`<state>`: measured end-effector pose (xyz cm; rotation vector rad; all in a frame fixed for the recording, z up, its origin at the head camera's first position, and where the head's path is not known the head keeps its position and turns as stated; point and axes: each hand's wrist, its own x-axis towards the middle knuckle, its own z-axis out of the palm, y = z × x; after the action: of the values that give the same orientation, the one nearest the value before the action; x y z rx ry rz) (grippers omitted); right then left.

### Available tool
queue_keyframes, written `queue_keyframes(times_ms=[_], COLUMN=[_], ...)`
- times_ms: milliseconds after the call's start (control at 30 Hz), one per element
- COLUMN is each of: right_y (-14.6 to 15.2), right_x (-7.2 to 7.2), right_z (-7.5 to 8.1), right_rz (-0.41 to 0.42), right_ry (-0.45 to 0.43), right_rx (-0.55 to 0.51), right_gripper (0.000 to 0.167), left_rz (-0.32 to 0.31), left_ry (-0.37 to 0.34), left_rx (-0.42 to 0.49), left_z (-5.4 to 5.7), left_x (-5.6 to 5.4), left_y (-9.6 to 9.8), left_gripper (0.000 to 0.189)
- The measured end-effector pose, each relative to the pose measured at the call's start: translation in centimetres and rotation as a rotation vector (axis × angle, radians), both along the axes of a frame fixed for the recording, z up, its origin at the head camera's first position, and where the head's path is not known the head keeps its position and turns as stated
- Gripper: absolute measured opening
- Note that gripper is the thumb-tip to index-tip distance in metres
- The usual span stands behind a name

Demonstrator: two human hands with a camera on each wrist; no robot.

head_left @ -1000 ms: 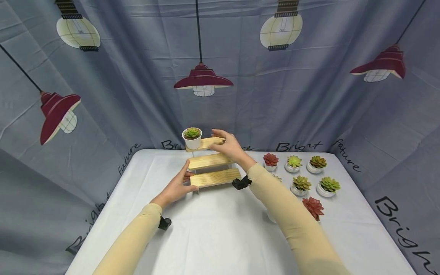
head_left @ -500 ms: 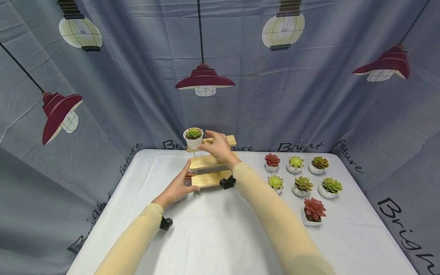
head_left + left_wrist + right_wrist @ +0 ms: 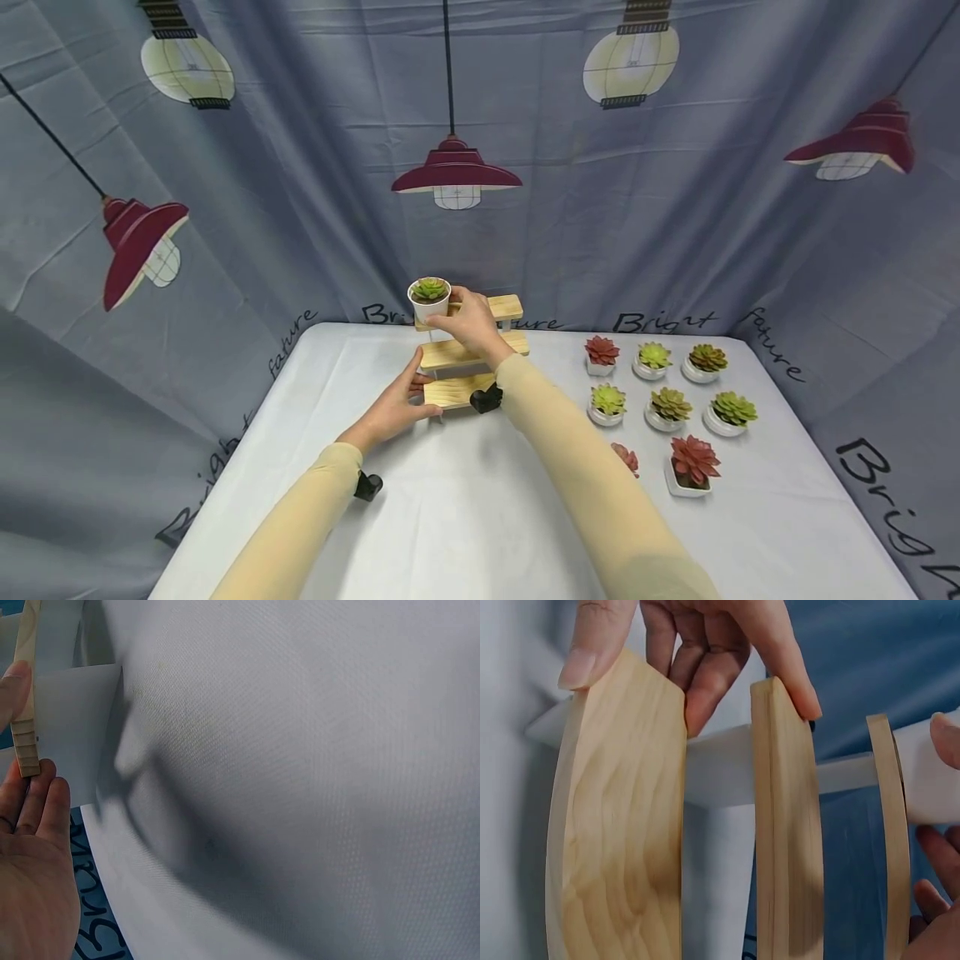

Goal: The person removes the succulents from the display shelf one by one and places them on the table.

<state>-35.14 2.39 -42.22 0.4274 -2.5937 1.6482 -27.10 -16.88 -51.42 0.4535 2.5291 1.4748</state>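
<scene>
A three-tier plant stand [image 3: 452, 353] with pale wooden boards and white side panels stands at the far middle of the table. My left hand [image 3: 392, 412] grips its left end. In the right wrist view, the left thumb [image 3: 591, 664] lies on the lowest board's front edge and a fingertip reaches the middle board. On the left end of the top board sits a green succulent [image 3: 430, 292] in a white round pot [image 3: 427, 312]. My right hand [image 3: 476, 323] pinches this pot from the right, thumb in front. The pot's white wall [image 3: 922, 780] shows between its fingers.
Several potted succulents stand on the right of the white table [image 3: 450, 517], among them a red one [image 3: 694, 460] in a square pot and a light green one [image 3: 607, 400]. My right forearm partly covers another red plant [image 3: 625, 457]. A grey curtain [image 3: 337, 208] hangs behind.
My right hand has moved left along the top board to the white pot and now pinches it. My left hand has kept its grip on the stand. The head view has shifted slightly.
</scene>
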Motion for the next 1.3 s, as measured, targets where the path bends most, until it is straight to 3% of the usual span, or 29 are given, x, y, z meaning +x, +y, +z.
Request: queue_keyframes(times_ms=[367,767,1300], right_y=[-1.0,-0.9,3.6], right_x=[-0.1,-0.2,1.1], right_z=[0.0,0.3,4.4], right_rz=[-0.065,-0.091,-0.067], right_ry=[0.034,0.036,0.075], right_rx=[0.114,0.155,0.158], right_gripper=[0.072,0.072,0.081], left_rz=[0.017,0.020,0.009], left_ry=[-0.009,-0.009,-0.007], left_rx=[-0.009,-0.024,-0.022], left_z=[0.2,0.3,0.2], left_x=[0.2,0.1,-0.1], left_y=[0.1,0.2,0.1], left_gripper=[0.117,0.117,0.118])
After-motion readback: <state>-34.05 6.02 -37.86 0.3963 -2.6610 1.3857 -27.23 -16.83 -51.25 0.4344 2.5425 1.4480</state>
